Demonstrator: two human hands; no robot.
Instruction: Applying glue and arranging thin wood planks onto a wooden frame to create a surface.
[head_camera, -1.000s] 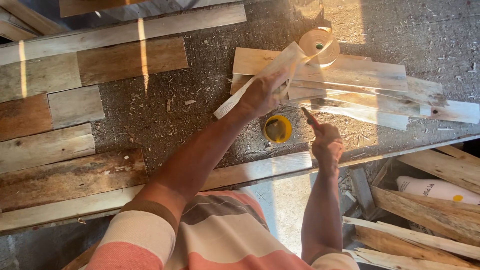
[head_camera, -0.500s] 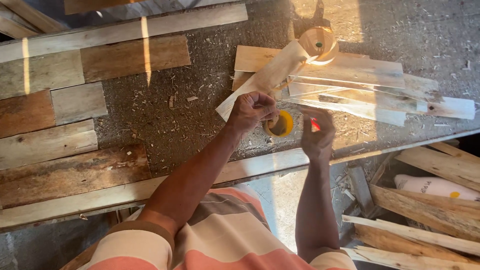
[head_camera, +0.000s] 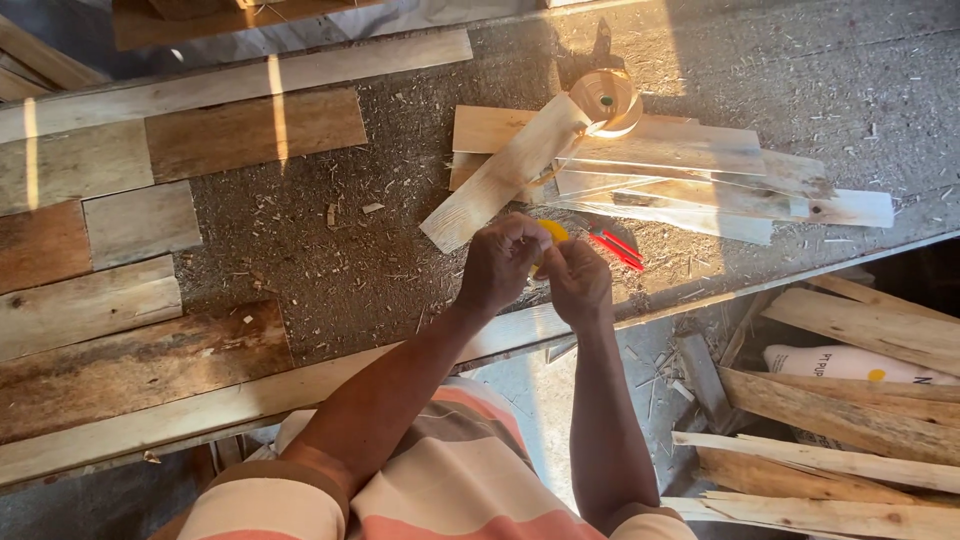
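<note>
Table: a rough grey surface strewn with sawdust and chips; its near edge runs along a pale plank just in front of the person, so the hands work right over that edge.
Boards at the left end: weathered planks laid flat side by side, flush with one another like a set-aside panel, well apart from the hands.
Pale slats: a loose overlapping stack toward the far right, lying flat; one slat slants off the pile toward the hands, within easy reach.
Tape roll: a tan roll resting on the far end of the stack, probably parked where it cannot roll.
Left hand: grip clenched on the yellow tape measure, steadying its case.
Right hand: fingers pinched against the same yellow case from the other side; whether it grasps the case or its blade I cannot tell.
Red pencil: lying on the table just right of the hands.
</note>
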